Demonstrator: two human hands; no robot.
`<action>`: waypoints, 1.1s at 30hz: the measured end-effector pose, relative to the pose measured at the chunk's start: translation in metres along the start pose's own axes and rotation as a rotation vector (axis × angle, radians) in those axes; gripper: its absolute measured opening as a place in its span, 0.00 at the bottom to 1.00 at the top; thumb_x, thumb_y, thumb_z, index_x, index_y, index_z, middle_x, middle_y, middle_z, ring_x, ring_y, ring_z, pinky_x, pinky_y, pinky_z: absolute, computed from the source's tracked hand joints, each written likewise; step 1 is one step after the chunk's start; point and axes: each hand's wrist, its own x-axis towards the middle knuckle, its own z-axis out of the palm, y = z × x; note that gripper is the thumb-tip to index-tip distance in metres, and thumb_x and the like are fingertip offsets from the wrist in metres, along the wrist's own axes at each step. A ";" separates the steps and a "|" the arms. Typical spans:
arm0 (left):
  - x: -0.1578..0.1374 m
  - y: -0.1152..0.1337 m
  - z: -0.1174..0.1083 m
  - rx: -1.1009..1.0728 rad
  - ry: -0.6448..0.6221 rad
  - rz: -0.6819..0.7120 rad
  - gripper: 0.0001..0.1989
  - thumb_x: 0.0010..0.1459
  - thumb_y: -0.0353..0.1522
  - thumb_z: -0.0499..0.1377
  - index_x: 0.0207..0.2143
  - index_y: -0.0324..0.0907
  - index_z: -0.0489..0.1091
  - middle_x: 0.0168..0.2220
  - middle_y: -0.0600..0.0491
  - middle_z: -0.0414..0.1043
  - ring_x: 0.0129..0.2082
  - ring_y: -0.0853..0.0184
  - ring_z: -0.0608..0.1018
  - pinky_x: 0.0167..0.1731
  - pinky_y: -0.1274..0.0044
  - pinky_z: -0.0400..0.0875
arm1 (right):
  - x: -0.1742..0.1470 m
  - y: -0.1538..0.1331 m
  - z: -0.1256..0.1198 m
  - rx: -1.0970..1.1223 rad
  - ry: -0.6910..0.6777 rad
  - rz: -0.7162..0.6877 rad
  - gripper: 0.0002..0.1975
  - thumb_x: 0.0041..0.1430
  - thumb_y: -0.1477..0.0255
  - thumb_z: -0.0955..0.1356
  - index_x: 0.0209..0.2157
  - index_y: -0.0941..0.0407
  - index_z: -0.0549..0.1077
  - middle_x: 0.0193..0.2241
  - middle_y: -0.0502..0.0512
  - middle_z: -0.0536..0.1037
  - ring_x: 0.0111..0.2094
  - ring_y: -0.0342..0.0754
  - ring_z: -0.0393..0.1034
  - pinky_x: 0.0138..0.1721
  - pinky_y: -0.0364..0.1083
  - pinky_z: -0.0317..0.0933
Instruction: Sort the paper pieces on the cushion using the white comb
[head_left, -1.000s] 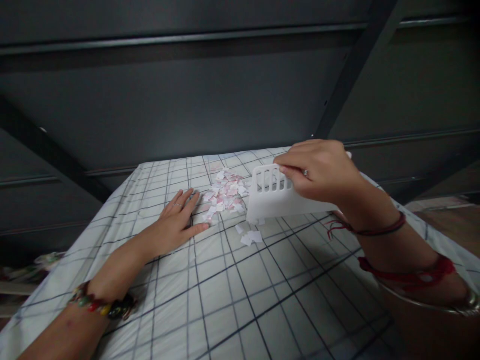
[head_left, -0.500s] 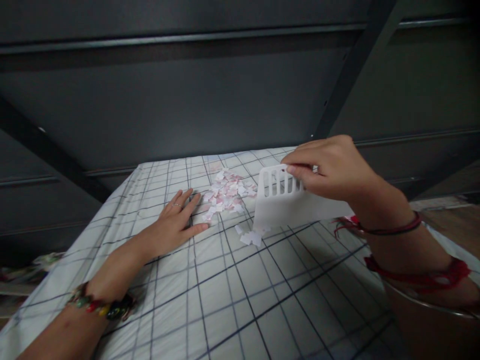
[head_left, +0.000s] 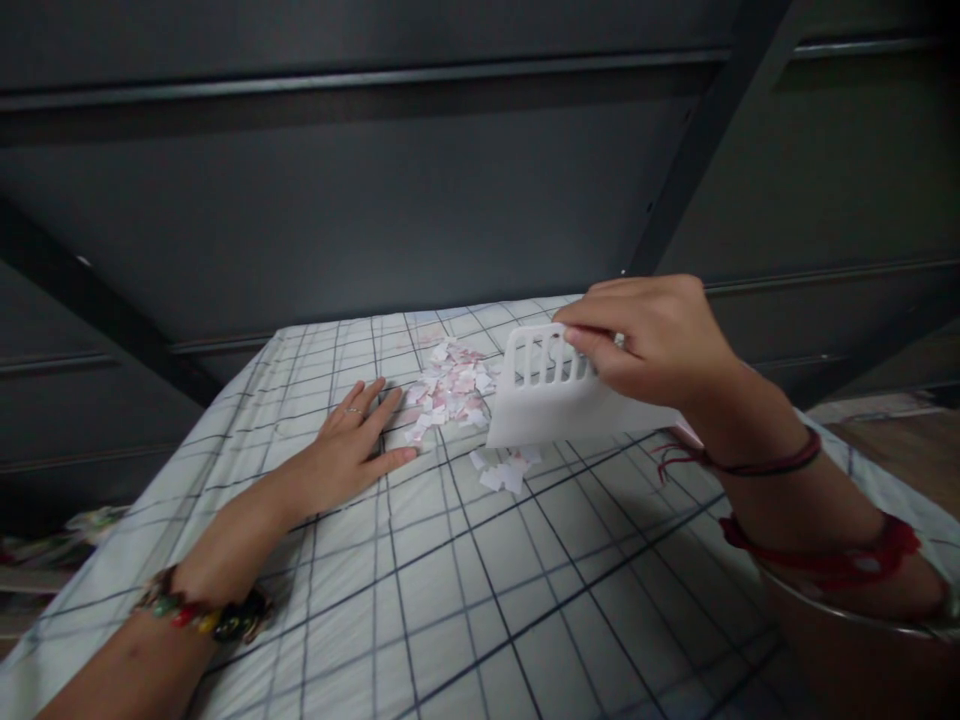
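Note:
My left hand [head_left: 349, 440] lies palm down on the checked cloth, fingers spread, just left of a heap of torn white and pink paper scraps [head_left: 452, 385]. In my right hand [head_left: 649, 345] is a flat white plastic piece with a row of slots [head_left: 562, 415], pinched at its slotted upper edge. It is held on edge, to the right of the heap. A smaller group of paper scraps [head_left: 504, 472] lies under and in front of its lower edge. The far end of the white piece is hidden behind my right hand and wrist.
White cloth with dark grid lines [head_left: 420, 600] covers the surface. Dark grey panels [head_left: 360, 200] stand along its far edge. Beyond the right edge shows a brown floor [head_left: 900, 450]. A pinkish thing [head_left: 686, 432] is partly hidden behind my right wrist.
My right hand has moved a little left with the white slotted piece, uncovering more of the small scrap group. My left hand and the heap have stayed in place.

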 end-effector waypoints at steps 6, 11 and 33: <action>0.000 -0.004 0.002 -0.020 0.020 0.014 0.43 0.60 0.58 0.40 0.65 0.37 0.48 0.66 0.40 0.42 0.65 0.47 0.44 0.59 0.57 0.47 | 0.000 0.001 0.005 -0.033 -0.016 0.013 0.14 0.55 0.73 0.58 0.23 0.56 0.71 0.24 0.54 0.75 0.27 0.47 0.68 0.27 0.46 0.52; -0.001 -0.005 0.003 -0.025 0.022 0.022 0.43 0.60 0.58 0.40 0.65 0.36 0.48 0.66 0.40 0.42 0.65 0.47 0.44 0.59 0.57 0.47 | -0.001 0.003 0.001 -0.025 0.033 0.017 0.15 0.56 0.73 0.57 0.23 0.56 0.71 0.23 0.53 0.74 0.28 0.47 0.68 0.28 0.45 0.53; -0.002 0.000 0.000 -0.012 0.042 0.041 0.40 0.61 0.57 0.41 0.64 0.39 0.52 0.67 0.41 0.43 0.65 0.46 0.45 0.59 0.56 0.49 | -0.001 -0.005 0.005 0.016 -0.003 0.005 0.15 0.56 0.74 0.57 0.23 0.55 0.71 0.24 0.54 0.74 0.28 0.47 0.66 0.30 0.45 0.55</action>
